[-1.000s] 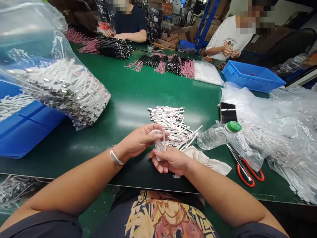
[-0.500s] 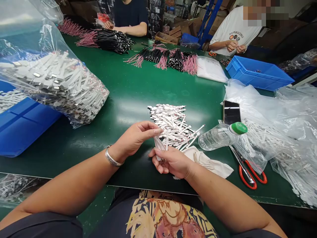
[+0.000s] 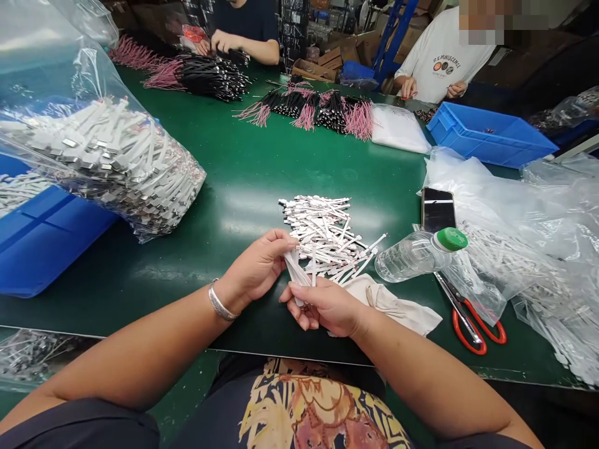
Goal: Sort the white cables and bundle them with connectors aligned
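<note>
A small bunch of white cables (image 3: 296,272) is stretched between my two hands. My left hand (image 3: 262,262), with a silver bracelet at the wrist, pinches the upper ends of the bunch. Lower down, my right hand (image 3: 325,304) grips the other ends between thumb and fingers. One cable stands a little apart from the rest, upright out of the right hand. Just beyond the hands lies a loose pile of short white cables (image 3: 322,231) on the green table (image 3: 224,224). Beside my right wrist is a crumpled cream cloth (image 3: 393,305).
A clear bottle (image 3: 407,257), a phone (image 3: 438,209) and red-handled scissors (image 3: 468,321) lie right of the pile. Plastic bags of cables (image 3: 519,249) cover the right side. At left, a full bag (image 3: 116,149) leans over a blue bin (image 3: 51,243). Two people sit across the table.
My left hand has shifted slightly left and down along the bunch, its fingers now closed around the upper ends. The right hand stays put. Both people opposite have moved their hands.
</note>
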{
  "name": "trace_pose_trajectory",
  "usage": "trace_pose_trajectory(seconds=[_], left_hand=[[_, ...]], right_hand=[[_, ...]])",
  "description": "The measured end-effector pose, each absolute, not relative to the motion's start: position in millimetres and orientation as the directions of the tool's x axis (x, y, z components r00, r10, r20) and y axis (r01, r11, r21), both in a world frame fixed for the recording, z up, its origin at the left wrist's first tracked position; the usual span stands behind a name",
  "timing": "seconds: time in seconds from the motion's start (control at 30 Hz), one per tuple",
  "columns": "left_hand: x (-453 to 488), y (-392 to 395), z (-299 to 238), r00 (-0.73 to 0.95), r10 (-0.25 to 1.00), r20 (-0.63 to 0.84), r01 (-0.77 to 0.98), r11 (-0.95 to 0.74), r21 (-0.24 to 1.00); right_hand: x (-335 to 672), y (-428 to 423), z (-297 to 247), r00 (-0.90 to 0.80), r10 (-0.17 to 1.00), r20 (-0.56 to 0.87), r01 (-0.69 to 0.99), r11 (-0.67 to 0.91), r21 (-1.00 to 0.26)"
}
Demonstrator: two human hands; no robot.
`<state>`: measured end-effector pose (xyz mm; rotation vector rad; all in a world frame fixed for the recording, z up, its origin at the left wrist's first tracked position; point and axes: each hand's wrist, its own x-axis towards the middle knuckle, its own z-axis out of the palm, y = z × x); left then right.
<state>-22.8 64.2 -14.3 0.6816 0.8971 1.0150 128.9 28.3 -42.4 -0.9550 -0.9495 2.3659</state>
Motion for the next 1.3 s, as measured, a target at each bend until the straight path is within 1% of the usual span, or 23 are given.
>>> trace_pose_trajectory(seconds=[0.07, 0.13, 0.2, 0.33, 0.4, 0.43, 0.5, 0.57, 0.6, 0.63, 0.67, 0.7, 0.73, 0.8, 0.83, 0.87, 0.9, 0.93, 1.0, 1.07, 1.13, 1.2, 1.3], left_hand=[[-19.0, 61.7, -16.1, 0.237, 0.912, -0.334, -0.464, 0.408, 0.786], [-17.9, 60.6, -15.8, 0.217, 0.917, -0.334, -0.468, 0.398, 0.789], [-18.1, 60.1, -14.8, 0.165, 0.936, -0.312, -0.441, 0.353, 0.825], [-16.2, 58.4, -15.5, 0.052, 0.974, -0.219, -0.347, 0.223, 0.911], [-13.4, 57.5, -17.6, 0.002, 0.982, -0.187, -0.316, 0.178, 0.932], [-11.8, 57.4, -18.8, -0.011, 0.980, -0.200, -0.316, 0.186, 0.930], [-9.9, 58.7, -20.2, 0.007, 0.956, -0.293, -0.347, 0.278, 0.896], [-10.8, 62.2, -19.2, 0.071, 0.906, -0.417, -0.412, 0.407, 0.815], [-12.8, 64.7, -17.5, 0.106, 0.885, -0.453, -0.448, 0.449, 0.773], [-15.6, 67.3, -15.0, 0.136, 0.878, -0.458, -0.478, 0.463, 0.746], [-19.3, 69.8, -11.8, 0.156, 0.889, -0.430, -0.488, 0.448, 0.749], [-23.4, 71.9, -8.3, 0.170, 0.910, -0.378, -0.467, 0.412, 0.782], [-27.7, 73.4, -4.6, 0.193, 0.930, -0.312, -0.398, 0.365, 0.842], [-35.6, 74.3, 2.0, 0.271, 0.943, -0.196, -0.143, 0.241, 0.960], [-38.4, 73.6, 4.3, 0.315, 0.935, -0.164, -0.010, 0.177, 0.984], [-40.0, 72.4, 5.6, 0.349, 0.925, -0.151, 0.086, 0.129, 0.988], [-40.2, 70.8, 5.9, 0.359, 0.922, -0.145, 0.129, 0.105, 0.986], [-39.1, 69.2, 5.0, 0.338, 0.930, -0.141, 0.111, 0.109, 0.988], [-33.6, 66.5, 1.0, 0.259, 0.947, -0.192, -0.051, 0.212, 0.976], [-26.6, 65.9, -3.7, 0.238, 0.923, -0.301, -0.269, 0.360, 0.893], [-22.0, 67.9, -6.1, 0.255, 0.889, -0.381, -0.437, 0.457, 0.775], [-22.2, 71.4, -4.4, 0.238, 0.889, -0.392, -0.552, 0.456, 0.699], [-29.0, 74.1, 1.9, 0.238, 0.906, -0.349, -0.617, 0.419, 0.666]], right_hand=[[128.5, 28.7, -41.9, -0.672, 0.592, -0.445, -0.113, -0.676, -0.728], [127.5, 28.5, -40.6, -0.665, 0.596, -0.451, -0.100, -0.669, -0.737], [125.9, 27.5, -39.1, -0.649, 0.603, -0.463, -0.072, -0.655, -0.752], [121.6, 24.1, -38.4, -0.614, 0.632, -0.472, -0.005, -0.602, -0.799], [119.7, 22.4, -39.5, -0.600, 0.653, -0.462, 0.009, -0.571, -0.821], [119.0, 21.7, -40.2, -0.592, 0.665, -0.455, 0.011, -0.558, -0.830], [118.5, 20.9, -41.0, -0.580, 0.684, -0.443, 0.003, -0.542, -0.840], [119.2, 21.2, -40.8, -0.591, 0.679, -0.435, -0.021, -0.552, -0.834], [119.8, 21.6, -40.2, -0.604, 0.668, -0.434, -0.033, -0.565, -0.824], [120.5, 22.2, -39.6, -0.617, 0.657, -0.434, -0.045, -0.580, -0.814], [121.1, 22.7, -39.0, -0.625, 0.649, -0.435, -0.054, -0.591, -0.805], [121.6, 23.0, -38.5, -0.629, 0.644, -0.436, -0.055, -0.596, -0.801], [121.9, 23.3, -38.2, -0.629, 0.642, -0.438, -0.050, -0.596, -0.801], [122.1, 23.3, -38.4, -0.629, 0.638, -0.444, -0.023, -0.586, -0.810], [122.0, 23.2, -38.7, -0.629, 0.636, -0.447, -0.010, -0.581, -0.814], [122.0, 23.1, -39.0, -0.628, 0.635, -0.450, 0.000, -0.578, -0.816], [122.1, 23.2, -39.3, -0.625, 0.637, -0.452, 0.002, -0.577, -0.817], [122.3, 23.5, -39.4, -0.624, 0.639, -0.449, -0.003, -0.577, -0.817], [122.8, 24.1, -39.3, -0.636, 0.645, -0.425, -0.035, -0.574, -0.818], [123.1, 24.5, -38.8, -0.661, 0.645, -0.384, -0.077, -0.567, -0.820], [123.0, 24.2, -38.4, -0.685, 0.638, -0.353, -0.111, -0.570, -0.814], [122.9, 23.4, -38.5, -0.703, 0.624, -0.340, -0.138, -0.589, -0.796], [123.4, 22.7, -38.9, -0.718, 0.612, -0.331, -0.178, -0.621, -0.763]])
